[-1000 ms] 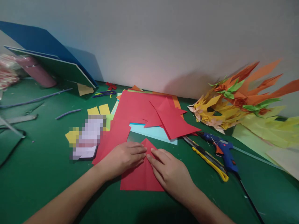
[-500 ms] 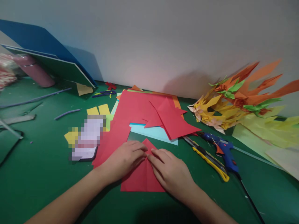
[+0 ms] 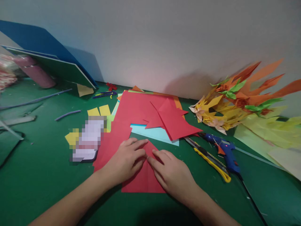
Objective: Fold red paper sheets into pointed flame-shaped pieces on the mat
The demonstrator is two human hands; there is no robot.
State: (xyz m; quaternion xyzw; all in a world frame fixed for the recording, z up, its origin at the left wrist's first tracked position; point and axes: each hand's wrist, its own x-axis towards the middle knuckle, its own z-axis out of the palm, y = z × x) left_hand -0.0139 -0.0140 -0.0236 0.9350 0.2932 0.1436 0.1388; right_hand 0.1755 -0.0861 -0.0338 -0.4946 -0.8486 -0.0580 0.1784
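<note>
A sheet of red paper lies in front of me, its upper corners folded toward a vertical middle crease and a point at the top. My left hand rests on its left flap, with the index finger stretched toward the tip and the other fingers bent. On the right flap lies my right hand, fingers extended toward the crease. Both hands press the paper from above, and their fingertips nearly meet at the middle. The hands cover much of the flaps.
Red sheets and folded red pieces lie behind. To the right are a yellow utility knife, a blue glue gun and a paper-flower wreath. A phone, a pink bottle and leaning boards stand left.
My left hand has shifted slightly, and its index finger now reaches further up along the fold toward the tip. My right hand has barely moved.
</note>
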